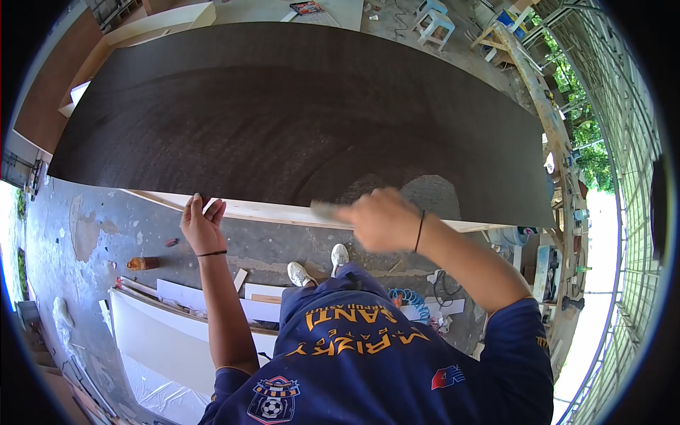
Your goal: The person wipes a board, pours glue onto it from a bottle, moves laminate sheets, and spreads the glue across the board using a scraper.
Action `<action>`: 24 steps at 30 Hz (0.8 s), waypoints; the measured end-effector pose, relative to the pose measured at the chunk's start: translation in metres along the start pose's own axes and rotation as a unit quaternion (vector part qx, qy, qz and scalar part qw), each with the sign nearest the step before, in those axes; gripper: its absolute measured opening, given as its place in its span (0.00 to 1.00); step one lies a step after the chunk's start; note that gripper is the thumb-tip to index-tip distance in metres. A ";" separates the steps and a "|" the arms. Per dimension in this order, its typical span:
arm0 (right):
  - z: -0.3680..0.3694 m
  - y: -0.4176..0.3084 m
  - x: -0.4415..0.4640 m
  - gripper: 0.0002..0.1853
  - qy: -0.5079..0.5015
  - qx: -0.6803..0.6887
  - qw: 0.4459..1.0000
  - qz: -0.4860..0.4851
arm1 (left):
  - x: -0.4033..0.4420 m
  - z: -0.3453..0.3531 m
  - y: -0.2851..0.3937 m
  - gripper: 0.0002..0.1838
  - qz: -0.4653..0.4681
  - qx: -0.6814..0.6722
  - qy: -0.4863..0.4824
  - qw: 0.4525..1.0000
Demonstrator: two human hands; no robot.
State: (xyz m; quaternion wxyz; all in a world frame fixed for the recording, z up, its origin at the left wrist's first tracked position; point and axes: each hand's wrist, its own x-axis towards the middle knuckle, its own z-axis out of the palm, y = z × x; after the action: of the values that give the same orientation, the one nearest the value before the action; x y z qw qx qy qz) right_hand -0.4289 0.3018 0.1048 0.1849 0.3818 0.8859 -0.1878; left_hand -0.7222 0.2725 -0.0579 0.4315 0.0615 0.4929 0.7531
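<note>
A large dark brown sheet [283, 120] lies across a pale wooden frame [276, 212], with streaky swirl marks over its surface. My left hand [203, 221] pinches the sheet's front edge, thumb and fingers closed at the rim. Over the front edge, to the right of it, my right hand [386, 219] is closed around a flat, scraper-like tool [327, 210]. Motion smears the tool, so its exact kind is unclear. A greyish, wet-looking patch [432, 195] shows on the sheet just beyond my right hand.
An amber bottle [143, 263] lies on the concrete floor at left. White boards [163, 322] stand below my left arm. A blue coiled hose [409, 303] is near my feet. Plastic stools [435, 28] stand behind the sheet; a cluttered wooden bench [538, 99] runs along the right.
</note>
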 end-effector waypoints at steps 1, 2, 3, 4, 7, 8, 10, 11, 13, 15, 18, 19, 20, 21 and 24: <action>0.004 -0.005 -0.010 0.25 0.001 -0.002 1.000 0.003 | 0.002 0.000 -0.001 0.08 0.003 -0.002 -0.002 1.000; 0.008 -0.007 -0.020 0.25 0.017 0.038 0.999 -0.034 | 0.002 0.001 0.000 0.08 0.004 -0.005 -0.009 1.000; 0.007 -0.004 -0.029 0.25 0.033 0.076 0.994 -0.069 | 0.002 0.002 0.000 0.08 0.012 0.005 0.003 1.000; -0.022 0.000 -0.044 0.24 0.070 0.081 0.994 -0.020 | 0.003 0.002 -0.002 0.09 0.018 0.014 0.017 1.000; -0.067 0.075 -0.066 0.22 0.180 0.106 0.973 0.101 | 0.005 -0.001 -0.004 0.09 0.010 0.014 0.017 1.000; -0.059 0.118 -0.064 0.22 0.175 0.077 0.972 0.136 | 0.004 -0.001 -0.002 0.09 0.008 0.015 0.006 1.000; -0.016 0.171 -0.058 0.21 0.153 0.042 0.971 0.181 | 0.003 0.002 -0.001 0.08 0.009 0.014 0.020 1.000; -0.001 0.182 -0.056 0.21 0.137 0.034 0.972 0.187 | 0.002 0.004 -0.001 0.08 0.009 0.011 0.014 1.000; 0.005 0.166 -0.053 0.22 0.135 0.061 0.969 0.197 | 0.002 0.003 0.000 0.08 0.006 0.020 0.016 1.000; 0.014 0.139 -0.054 0.22 0.123 0.051 0.980 0.149 | 0.003 -0.003 0.001 0.08 0.005 0.031 0.015 0.999; 0.036 0.091 -0.065 0.23 0.099 0.039 0.992 0.073 | 0.005 -0.001 -0.001 0.08 0.016 0.029 0.019 0.999; 0.040 0.075 -0.072 0.23 0.089 0.023 0.995 0.047 | 0.006 -0.003 -0.002 0.08 0.013 0.029 0.015 0.999; 0.044 0.067 -0.080 0.23 0.039 0.051 0.997 0.042 | 0.007 -0.005 -0.003 0.07 0.020 0.029 0.013 0.999; 0.044 0.061 -0.087 0.24 -0.008 0.079 0.996 0.037 | 0.007 -0.005 -0.004 0.07 0.027 0.027 0.010 0.999; 0.000 0.074 -0.115 0.24 0.102 0.066 0.991 0.057 | 0.009 -0.002 -0.005 0.08 0.027 0.028 0.015 0.999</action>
State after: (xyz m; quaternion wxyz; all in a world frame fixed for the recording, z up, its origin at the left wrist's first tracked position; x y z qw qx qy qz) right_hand -0.3003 0.2792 0.1448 0.0786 0.4598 0.8627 -0.1956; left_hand -0.7263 0.2781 -0.0657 0.4015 0.0756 0.5188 0.7510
